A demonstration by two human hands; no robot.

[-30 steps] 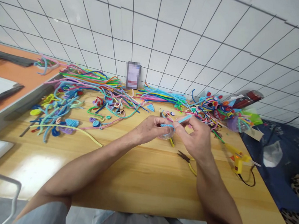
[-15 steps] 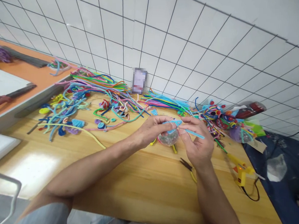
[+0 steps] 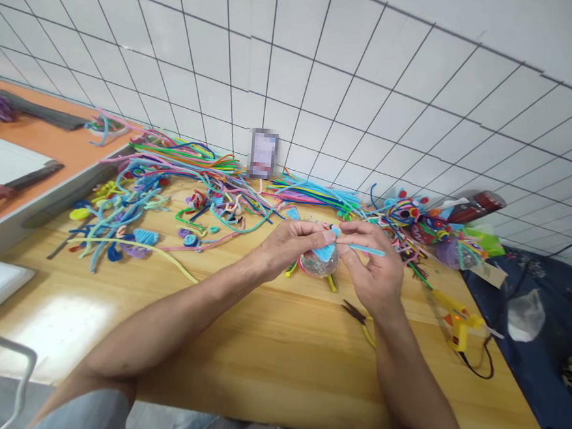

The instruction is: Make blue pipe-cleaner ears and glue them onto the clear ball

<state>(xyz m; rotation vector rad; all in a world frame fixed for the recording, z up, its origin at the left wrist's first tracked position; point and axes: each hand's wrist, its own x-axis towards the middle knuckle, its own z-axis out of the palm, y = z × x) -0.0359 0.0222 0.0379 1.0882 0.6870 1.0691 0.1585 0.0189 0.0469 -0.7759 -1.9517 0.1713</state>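
Between the thumb and fingers of my left hand (image 3: 287, 248) is a light blue piece of wound pipe cleaner (image 3: 323, 252). My right hand (image 3: 377, 270) pinches a light blue pipe cleaner strand (image 3: 369, 250) beside it, and its straight end sticks out to the right past the fingers. The fingertips of both hands are close together. Just below them a clear round ball (image 3: 318, 268) with a pinkish rim rests on the table, partly covered by the hands. Yellow pieces (image 3: 331, 283) show beneath the ball.
Pliers with yellow handles (image 3: 357, 313) lie near my right wrist; a yellow glue gun (image 3: 460, 328) with its cord is further right. Pipe cleaners (image 3: 317, 196) are heaped along the wall, with coiled pieces (image 3: 146, 237) at left. A phone (image 3: 263, 154) leans on the tiles.
The light blue strand no longer crosses above the fingers; it lies lower, and more of the wound piece shows below my left thumb. The whole view has shifted slightly.
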